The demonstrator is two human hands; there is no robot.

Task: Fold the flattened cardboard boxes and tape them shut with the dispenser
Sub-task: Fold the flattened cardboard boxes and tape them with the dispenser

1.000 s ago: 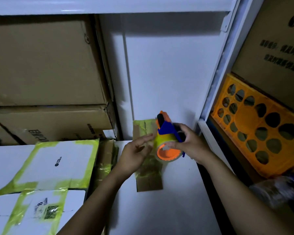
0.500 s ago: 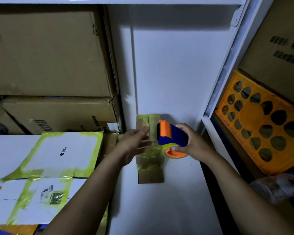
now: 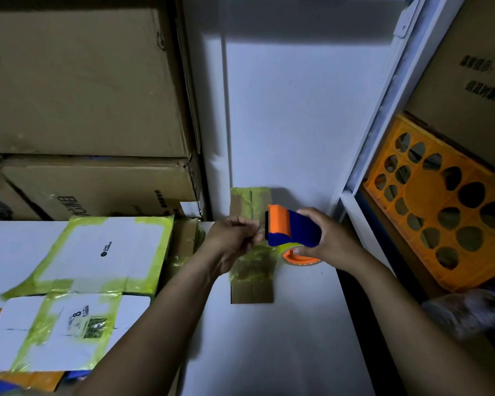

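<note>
A small brown cardboard box wrapped in yellowish tape stands on the white shelf, its far end against the back wall. My right hand grips the blue and orange tape dispenser just above the box's right side, with the tape roll hanging below it. My left hand hovers over the box with fingers curled, pinching the tape end at the dispenser's orange mouth.
Flat white boxes edged with yellow tape lie on the left of the shelf. Large brown cartons are stacked behind them. An orange perforated crate leans in the right bay beyond the white upright.
The dispenser has tipped over from roll-facing-me to handle-up and dropped lower over the box. My left hand's fingers went from straight to curled at the dispenser's mouth.
</note>
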